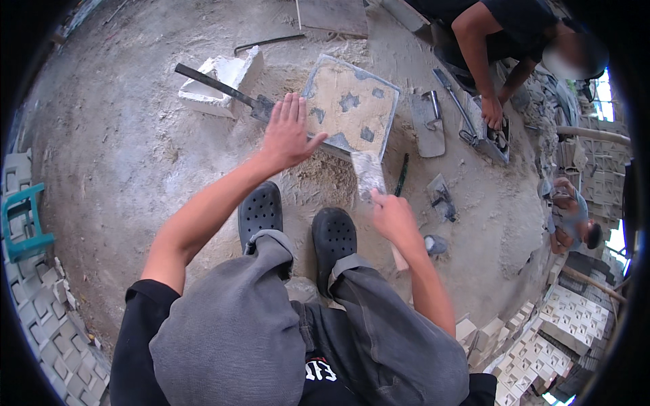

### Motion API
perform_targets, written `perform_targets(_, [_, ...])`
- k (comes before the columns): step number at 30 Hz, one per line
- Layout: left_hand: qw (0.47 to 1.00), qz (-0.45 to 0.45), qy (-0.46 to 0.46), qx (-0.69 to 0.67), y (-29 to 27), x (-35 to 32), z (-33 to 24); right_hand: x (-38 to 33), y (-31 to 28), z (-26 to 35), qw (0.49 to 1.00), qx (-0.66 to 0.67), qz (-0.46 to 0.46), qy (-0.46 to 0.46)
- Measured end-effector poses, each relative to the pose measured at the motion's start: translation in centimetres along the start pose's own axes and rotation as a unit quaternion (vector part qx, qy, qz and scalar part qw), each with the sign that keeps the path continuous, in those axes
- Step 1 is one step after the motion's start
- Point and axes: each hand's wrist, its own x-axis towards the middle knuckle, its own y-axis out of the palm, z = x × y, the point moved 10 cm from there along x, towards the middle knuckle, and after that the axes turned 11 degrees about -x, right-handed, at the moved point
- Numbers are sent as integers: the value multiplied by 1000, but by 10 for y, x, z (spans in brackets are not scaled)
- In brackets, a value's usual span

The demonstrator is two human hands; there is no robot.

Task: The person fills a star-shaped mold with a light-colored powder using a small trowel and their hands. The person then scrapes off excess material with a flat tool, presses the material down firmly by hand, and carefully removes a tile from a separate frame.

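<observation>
A square metal mould [394,111] sits on the ground in front of me. Sandy mix [349,86] with darker grey patches fills it. Along its near left side runs a long dark metal handle [215,84]. My left hand [288,134] lies flat on that side near the handle's base, fingers straight and thumb out, hiding part of the edge. My right hand [393,215] is closed round a trowel [369,174] with a flat, rectangular, mix-smeared blade. Its wooden handle end shows below my fist. The blade's tip is by the mould's near corner.
A white broken block [215,108] lies left of the mould. Further right are another trowel [428,132] and a long-handled metal mould [497,150], where a co-worker's hands [493,111] work. A green stool [27,222] stands far left. Patterned blocks [535,352] are stacked lower right.
</observation>
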Motion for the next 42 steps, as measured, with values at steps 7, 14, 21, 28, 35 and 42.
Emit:
perform_targets(7, [946, 108, 211, -222, 47, -2, -133, -38, 61, -80, 975, 159, 23, 154])
perform_targets(14, [931, 149, 317, -100, 46, 60, -114, -72, 78, -97, 920, 257, 69, 289])
perform_targets(21, [992, 121, -4, 17, 16, 137, -4, -52, 102, -78, 920, 308, 61, 234])
perform_targets(28, [899, 323, 292, -41, 51, 83, -122, -57, 113, -108, 929, 282, 24, 239])
perform_targets(35, [988, -113, -29, 98, -38, 196, 76, -39, 77, -113, 922, 290, -15, 255])
perform_targets(42, [845, 273, 446, -112, 63, 89, -84, 22, 11, -107, 946, 236, -74, 208])
